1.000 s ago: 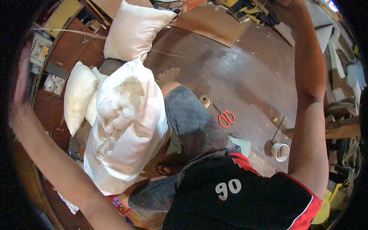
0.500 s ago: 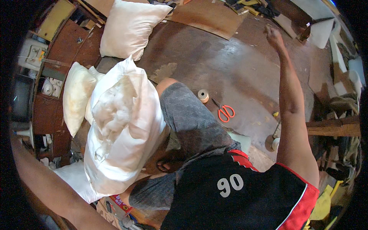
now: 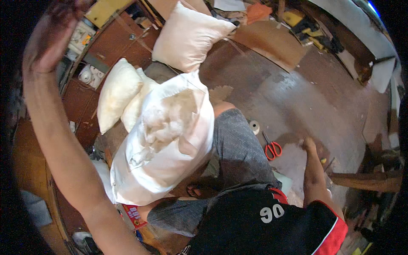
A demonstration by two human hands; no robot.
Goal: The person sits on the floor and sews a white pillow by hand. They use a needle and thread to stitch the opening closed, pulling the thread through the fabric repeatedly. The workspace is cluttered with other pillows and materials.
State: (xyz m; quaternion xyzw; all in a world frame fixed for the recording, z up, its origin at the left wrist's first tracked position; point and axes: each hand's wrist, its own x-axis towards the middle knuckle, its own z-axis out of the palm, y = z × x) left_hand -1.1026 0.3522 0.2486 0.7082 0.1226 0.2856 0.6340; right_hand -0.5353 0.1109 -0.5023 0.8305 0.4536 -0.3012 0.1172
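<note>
My left hand [image 3: 55,34] is raised at the upper left, dark and smeared by motion, with its fingers unclear. My right hand [image 3: 308,143] is low over the floor, right of the red-handled scissors [image 3: 273,149], its blurred fingers drawn together; what they hold, if anything, cannot be made out. A white fabric case [image 3: 193,136] with loose fluffy stuffing [image 3: 165,117] showing at its open top lies beside my grey-shorted leg [image 3: 238,153]. A spool [image 3: 254,126] stands just above the scissors.
Cream pillows [image 3: 117,95] lie left of the case, and a white pillow [image 3: 187,36] behind it. A brown cabinet [image 3: 104,46] lines the left. Cardboard [image 3: 272,46] and scraps lie at the back, a wooden beam [image 3: 365,180] at the right.
My left arm has lifted higher at the left. My right hand has come down from the upper right toward the scissors. The view has turned, shifting the pillows and case rightward in it.
</note>
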